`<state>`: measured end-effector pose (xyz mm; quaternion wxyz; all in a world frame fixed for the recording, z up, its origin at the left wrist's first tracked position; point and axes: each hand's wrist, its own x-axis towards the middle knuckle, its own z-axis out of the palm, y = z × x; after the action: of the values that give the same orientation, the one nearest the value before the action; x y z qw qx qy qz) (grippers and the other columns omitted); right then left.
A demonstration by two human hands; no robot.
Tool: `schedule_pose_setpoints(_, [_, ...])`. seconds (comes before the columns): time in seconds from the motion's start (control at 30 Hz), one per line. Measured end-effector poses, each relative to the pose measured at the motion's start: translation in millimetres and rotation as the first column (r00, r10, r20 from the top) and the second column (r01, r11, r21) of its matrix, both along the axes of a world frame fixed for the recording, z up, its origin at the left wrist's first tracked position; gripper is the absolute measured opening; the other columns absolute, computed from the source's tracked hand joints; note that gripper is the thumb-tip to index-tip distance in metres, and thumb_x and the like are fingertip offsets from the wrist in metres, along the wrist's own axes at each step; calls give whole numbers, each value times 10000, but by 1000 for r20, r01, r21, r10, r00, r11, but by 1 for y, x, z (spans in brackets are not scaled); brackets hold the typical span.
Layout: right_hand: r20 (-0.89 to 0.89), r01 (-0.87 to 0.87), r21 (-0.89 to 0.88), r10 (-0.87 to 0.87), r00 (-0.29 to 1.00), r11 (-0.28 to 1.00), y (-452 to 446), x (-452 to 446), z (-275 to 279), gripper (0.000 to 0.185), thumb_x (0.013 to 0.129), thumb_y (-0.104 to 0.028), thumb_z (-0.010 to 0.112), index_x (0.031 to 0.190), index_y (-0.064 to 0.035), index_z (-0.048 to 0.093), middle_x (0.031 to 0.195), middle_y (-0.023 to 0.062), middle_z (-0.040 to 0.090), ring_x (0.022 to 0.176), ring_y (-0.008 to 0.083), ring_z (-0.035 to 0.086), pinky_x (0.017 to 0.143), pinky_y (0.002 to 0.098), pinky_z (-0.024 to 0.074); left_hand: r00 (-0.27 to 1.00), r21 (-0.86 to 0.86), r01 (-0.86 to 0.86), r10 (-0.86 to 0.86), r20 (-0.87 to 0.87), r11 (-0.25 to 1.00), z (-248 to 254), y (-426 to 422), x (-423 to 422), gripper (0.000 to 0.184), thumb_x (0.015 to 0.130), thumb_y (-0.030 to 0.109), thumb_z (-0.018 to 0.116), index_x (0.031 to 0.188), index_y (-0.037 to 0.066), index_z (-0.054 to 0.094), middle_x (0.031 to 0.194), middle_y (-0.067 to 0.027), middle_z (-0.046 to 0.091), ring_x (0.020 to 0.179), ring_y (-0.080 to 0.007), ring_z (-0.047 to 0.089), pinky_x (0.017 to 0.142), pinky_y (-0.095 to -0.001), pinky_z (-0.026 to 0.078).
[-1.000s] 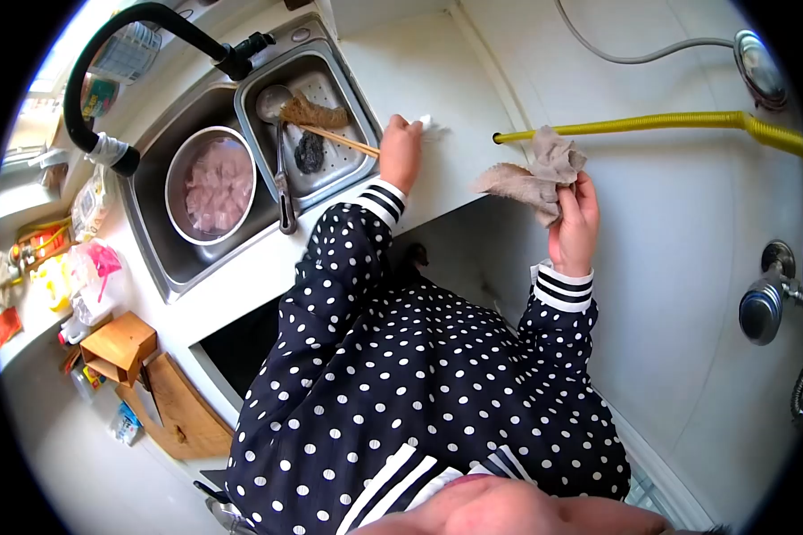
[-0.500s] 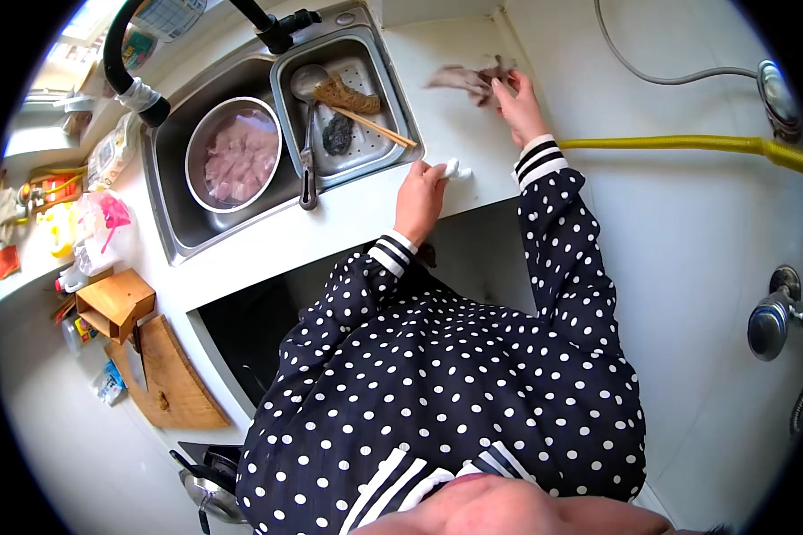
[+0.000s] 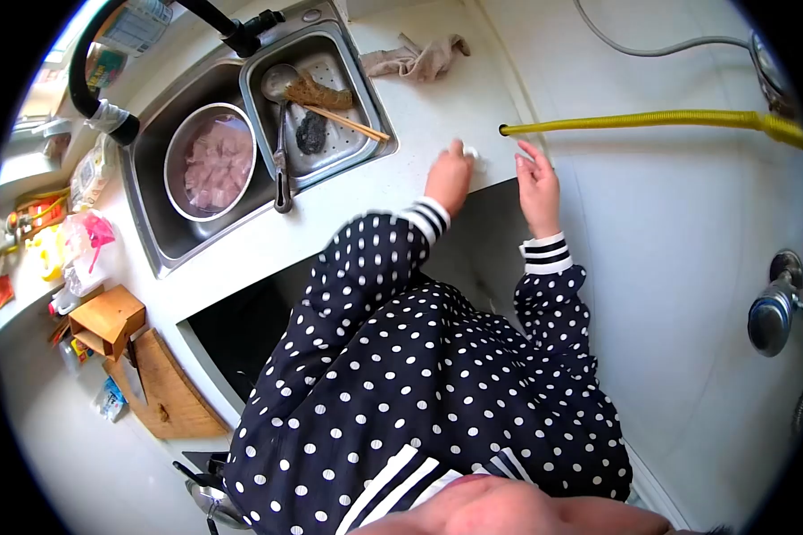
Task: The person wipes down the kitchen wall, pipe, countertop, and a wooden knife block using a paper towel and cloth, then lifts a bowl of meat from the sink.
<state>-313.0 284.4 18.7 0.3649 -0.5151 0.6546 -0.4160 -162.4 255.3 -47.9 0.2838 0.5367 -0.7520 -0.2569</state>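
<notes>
My left hand (image 3: 450, 178) is closed on a small white wad (image 3: 475, 158) at the counter's front part, right of the sink. To its right my right hand (image 3: 538, 189) has its fingers apart and holds nothing; it is by the counter's right front corner. A crumpled beige cloth (image 3: 424, 61) lies on the white counter (image 3: 446, 111), farther back and beside the sink. In the small basin (image 3: 366, 147) are a ladle (image 3: 282, 156), a brown scrubber (image 3: 321, 93), a dark scouring pad (image 3: 311, 133) and chopsticks (image 3: 352, 123).
A pot (image 3: 175, 174) of pale pink pieces in liquid stands in the larger basin, below a black faucet (image 3: 80, 80). A yellow hose (image 3: 633, 119) meets the counter at right. A cutting board (image 3: 171, 392) and wooden block (image 3: 107, 319) are at left.
The beige cloth has gone from my right hand to the counter, and that hand has drawn back toward the front corner. My left hand has moved right with the white wad.
</notes>
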Motion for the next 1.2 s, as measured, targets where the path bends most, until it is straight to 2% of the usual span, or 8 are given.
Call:
schedule_pose_setpoints(0.17, [-467, -412, -49, 344, 814, 910, -90, 17, 8, 352, 866, -206, 582, 1198, -99, 531, 1246, 151, 499, 1110, 243, 513, 915, 322, 416, 986, 79, -25, 38, -165, 997, 21, 62, 48, 105, 795, 61, 557, 866, 61, 635, 834, -134, 522, 716, -294, 568, 630, -377, 474])
schedule_pose_setpoints(0.3, [-665, -462, -221, 214, 715, 859, -187, 75, -20, 360, 796, -317, 638, 1106, -137, 607, 1314, 191, 430, 1216, 369, 397, 1010, 421, 331, 961, -7, -227, 222, -163, 974, 41, 97, 98, 184, 767, 42, 638, 948, 76, 645, 862, -98, 539, 683, -256, 579, 587, -321, 479])
schedule_pose_setpoints(0.53, [-575, -404, -306, 171, 800, 862, -162, 99, -100, 275, 732, -174, 665, 1003, -127, 662, 1015, 102, 578, 968, 315, 503, 895, 433, 401, 847, 58, -486, 486, -215, 872, 50, 149, 165, 205, 760, -18, 648, 957, 40, 656, 846, -82, 539, 715, -201, 545, 610, -273, 445])
schedule_pose_setpoints(0.83, [-327, -260, -203, 185, 927, 944, -48, 57, -85, 267, 790, -103, 610, 1054, -73, 633, 1142, 156, 566, 1053, 316, 526, 904, 380, 431, 873, 61, -404, 404, -271, 913, 63, 162, 197, 228, 753, -28, 648, 971, 39, 658, 839, -80, 541, 696, -188, 540, 598, -263, 444])
schedule_pose_setpoints(0.93, [-693, -301, -261, 39, 720, 917, -92, 65, -89, 228, 837, -144, 556, 1033, -50, 622, 1109, 209, 566, 1033, 354, 533, 898, 391, 422, 883, 41, -395, 391, -258, 918, 60, 165, 201, 226, 753, -34, 640, 967, 36, 657, 843, -83, 542, 701, -193, 543, 602, -265, 447])
schedule_pose_setpoints(1.07, [-340, -44, -203, -28, 940, 978, -8, 126, -132, 220, 797, -158, 599, 1003, -87, 636, 1134, 172, 559, 1071, 325, 520, 984, 425, 379, 883, 73, -368, 373, -284, 927, 55, 166, 204, 231, 750, -32, 643, 969, 39, 659, 840, -82, 544, 715, -191, 546, 616, -262, 450])
schedule_pose_setpoints(1.1, [-577, -318, -217, 142, 805, 923, 26, 125, -96, 237, 778, -157, 628, 1002, -84, 647, 1151, 179, 542, 1084, 320, 514, 992, 430, 375, 888, 79, -359, 366, -277, 930, 54, 166, 205, 232, 750, -33, 643, 970, 38, 659, 841, -81, 542, 718, -189, 546, 623, -258, 449])
schedule_pose_setpoints(1.2, [-590, -319, -255, 114, 799, 913, -7, 98, -99, 224, 779, -153, 630, 989, -90, 675, 1165, 174, 532, 1086, 327, 507, 956, 443, 387, 880, 65, -389, 392, -267, 919, 65, 162, 211, 189, 763, -14, 651, 948, 22, 662, 827, -69, 548, 708, -161, 533, 614, -237, 428])
